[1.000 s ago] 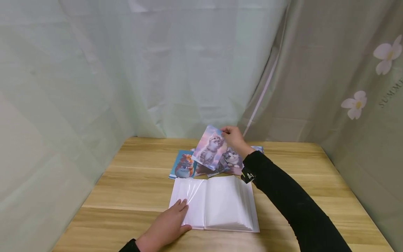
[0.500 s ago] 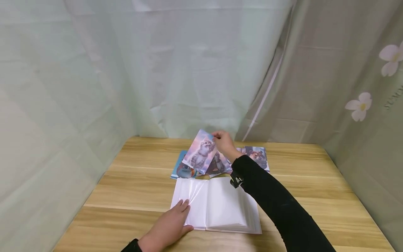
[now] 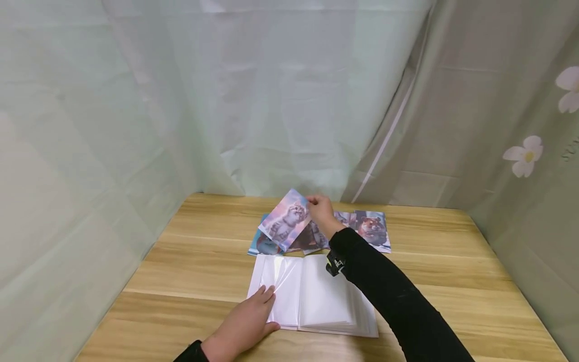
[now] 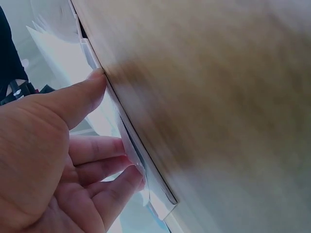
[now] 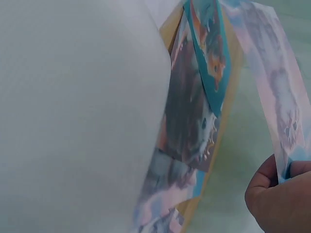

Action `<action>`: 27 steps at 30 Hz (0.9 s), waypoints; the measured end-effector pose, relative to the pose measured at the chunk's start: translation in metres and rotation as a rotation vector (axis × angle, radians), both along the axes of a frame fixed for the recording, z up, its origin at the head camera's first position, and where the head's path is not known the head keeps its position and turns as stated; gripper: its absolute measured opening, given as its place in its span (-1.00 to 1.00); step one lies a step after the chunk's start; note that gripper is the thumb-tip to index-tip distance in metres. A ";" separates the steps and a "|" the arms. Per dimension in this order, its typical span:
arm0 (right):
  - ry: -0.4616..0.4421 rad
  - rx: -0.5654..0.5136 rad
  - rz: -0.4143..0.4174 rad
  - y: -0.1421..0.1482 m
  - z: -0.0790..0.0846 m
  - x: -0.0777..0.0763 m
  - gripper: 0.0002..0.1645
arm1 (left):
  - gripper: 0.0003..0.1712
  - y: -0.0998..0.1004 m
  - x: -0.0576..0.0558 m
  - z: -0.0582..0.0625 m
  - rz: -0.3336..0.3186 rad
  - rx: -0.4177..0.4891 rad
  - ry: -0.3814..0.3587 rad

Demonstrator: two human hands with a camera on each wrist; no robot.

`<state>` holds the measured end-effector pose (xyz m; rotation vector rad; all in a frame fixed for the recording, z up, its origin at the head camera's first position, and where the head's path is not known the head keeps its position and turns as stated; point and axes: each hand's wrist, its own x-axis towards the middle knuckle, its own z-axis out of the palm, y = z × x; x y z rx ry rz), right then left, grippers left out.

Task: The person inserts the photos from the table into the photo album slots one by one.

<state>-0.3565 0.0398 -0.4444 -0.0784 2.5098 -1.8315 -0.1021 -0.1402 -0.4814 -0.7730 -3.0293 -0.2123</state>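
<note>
A photo album (image 3: 323, 296) lies spread on the table with blank white pages and clear sleeves. My left hand (image 3: 248, 322) rests on its left page, fingers extended and thumb at the front edge; the left wrist view shows this hand (image 4: 34, 145) along the album's edge (image 4: 160, 191). Beyond the album, my right hand (image 3: 322, 213) pinches a kitten picture card (image 3: 286, 221) by its upper right corner, tilted over the other cards. The right wrist view has the same card (image 5: 279, 82) between thumb and fingers.
Several picture cards lie overlapping behind the album, among them a teal one (image 3: 266, 246) at the left and a tiger card (image 3: 373, 229) at the right. A pale curtain (image 3: 289, 125) hangs around the wooden table (image 3: 190, 266).
My right hand has moved left and slightly down with the kitten card, uncovering the tiger card at the right. The left hand stays on the album page.
</note>
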 end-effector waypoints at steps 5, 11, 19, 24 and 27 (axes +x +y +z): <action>-0.058 -0.081 -0.040 -0.007 -0.009 -0.001 -0.70 | -0.26 0.001 -0.001 0.001 0.005 0.000 -0.012; -0.094 -0.129 -0.073 -0.018 -0.015 0.001 -0.71 | -0.27 0.001 0.000 0.004 0.009 -0.002 -0.018; -0.154 -0.137 -0.053 -0.023 -0.018 0.007 -0.71 | -0.27 0.002 0.000 0.005 0.017 0.017 -0.040; -0.163 -0.131 -0.045 -0.025 -0.019 0.008 -0.73 | -0.27 0.003 0.001 0.005 0.020 0.014 -0.040; -0.159 -0.123 -0.035 -0.024 -0.021 0.008 -0.74 | -0.27 0.002 0.000 0.005 0.020 0.007 -0.033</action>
